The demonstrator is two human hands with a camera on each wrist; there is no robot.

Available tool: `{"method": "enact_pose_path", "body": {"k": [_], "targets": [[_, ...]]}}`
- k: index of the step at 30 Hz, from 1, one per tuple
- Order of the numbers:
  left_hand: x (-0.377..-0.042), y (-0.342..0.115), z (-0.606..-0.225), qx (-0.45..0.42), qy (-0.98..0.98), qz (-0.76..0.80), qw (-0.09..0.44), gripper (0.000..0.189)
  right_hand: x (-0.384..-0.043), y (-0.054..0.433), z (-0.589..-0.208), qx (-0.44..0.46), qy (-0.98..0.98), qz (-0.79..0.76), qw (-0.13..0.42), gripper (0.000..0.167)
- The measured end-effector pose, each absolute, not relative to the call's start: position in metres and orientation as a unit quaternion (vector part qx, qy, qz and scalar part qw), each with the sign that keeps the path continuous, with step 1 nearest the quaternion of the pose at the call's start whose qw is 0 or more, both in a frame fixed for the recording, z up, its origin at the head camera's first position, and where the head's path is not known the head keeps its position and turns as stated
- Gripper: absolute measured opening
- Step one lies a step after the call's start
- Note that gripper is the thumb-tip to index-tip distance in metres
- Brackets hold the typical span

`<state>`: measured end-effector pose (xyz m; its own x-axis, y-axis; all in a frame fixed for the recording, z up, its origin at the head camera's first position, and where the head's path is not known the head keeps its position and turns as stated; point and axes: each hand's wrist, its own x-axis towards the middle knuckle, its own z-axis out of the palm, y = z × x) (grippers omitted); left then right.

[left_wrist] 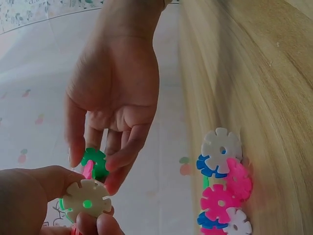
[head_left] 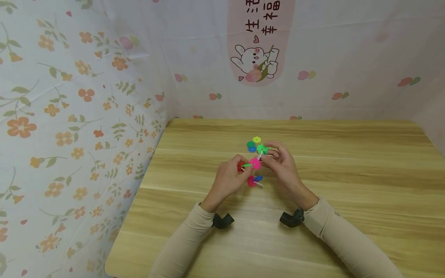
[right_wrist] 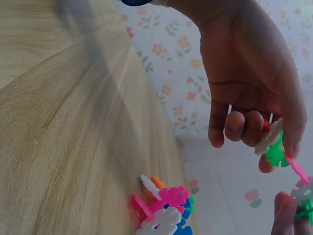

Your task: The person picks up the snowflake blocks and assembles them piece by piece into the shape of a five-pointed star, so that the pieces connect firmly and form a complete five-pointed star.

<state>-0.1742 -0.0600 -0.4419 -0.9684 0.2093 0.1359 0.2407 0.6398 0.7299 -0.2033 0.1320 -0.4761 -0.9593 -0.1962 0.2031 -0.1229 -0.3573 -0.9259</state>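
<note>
My left hand (head_left: 231, 175) pinches a joined group of small notched plastic discs: a white disc (left_wrist: 87, 199), with red, green and pink ones about it. Opposite, my right hand (head_left: 283, 166) holds a bright green disc (head_left: 262, 149) and a white one, gripped by the fingertips. Between the two hands a pink disc (head_left: 255, 163) stands out from the left-hand group, its edge meeting the white disc on the right-hand side. Fingers hide parts of both groups. Below the hands, a small cluster with a pink disc (head_left: 252, 181), a blue one and a white one lies on the table.
Just beyond the hands are a yellow disc (head_left: 256, 139), a teal disc (head_left: 251, 144) and a blue disc (head_left: 252, 149). Black curved mounts (head_left: 223, 221) sit at both wrists. The wooden table (head_left: 347, 173) ends at a printed cloth (head_left: 330, 54) behind and a floral one at left.
</note>
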Motion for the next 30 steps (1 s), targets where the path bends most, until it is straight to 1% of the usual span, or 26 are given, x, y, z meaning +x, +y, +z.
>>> {"method": "enact_pose_path", "body": {"k": [4,8,14,17,19,22,25,28,30], "targets": [[-0.174,-0.060,-0.441,-0.120,-0.906,-0.405,0.030,0.023,-0.201,0.131,-0.476,-0.151,0.580,-0.800,-0.002,0.031],[-0.173,-0.059,-0.442,-0.132,-0.908,-0.392,0.066,0.020,-0.200,0.128,-0.475,-0.155,0.579,-0.799,-0.034,0.026],[-0.172,-0.057,-0.446,-0.166,-0.910,-0.361,0.119,0.017,-0.199,0.124,-0.476,-0.141,0.579,-0.802,-0.051,0.021],[-0.172,-0.056,-0.447,-0.172,-0.912,-0.348,0.132,0.016,-0.199,0.123,-0.476,-0.146,0.586,-0.795,-0.059,0.016],[-0.172,-0.056,-0.447,-0.170,-0.913,-0.346,0.132,0.017,-0.201,0.124,-0.476,-0.161,0.595,-0.785,-0.060,0.015],[-0.171,-0.057,-0.448,-0.167,-0.915,-0.352,0.102,0.021,-0.205,0.129,-0.474,-0.194,0.623,-0.756,-0.052,0.017],[-0.171,-0.061,-0.449,-0.172,-0.911,-0.373,0.037,0.032,-0.209,0.134,-0.472,-0.217,0.656,-0.722,-0.033,0.020],[-0.171,-0.066,-0.450,-0.173,-0.901,-0.397,-0.028,0.042,-0.212,0.139,-0.471,-0.213,0.675,-0.706,-0.003,0.025],[-0.172,-0.070,-0.450,-0.170,-0.896,-0.408,-0.048,0.041,-0.213,0.140,-0.472,-0.197,0.675,-0.710,0.026,0.030]]}}
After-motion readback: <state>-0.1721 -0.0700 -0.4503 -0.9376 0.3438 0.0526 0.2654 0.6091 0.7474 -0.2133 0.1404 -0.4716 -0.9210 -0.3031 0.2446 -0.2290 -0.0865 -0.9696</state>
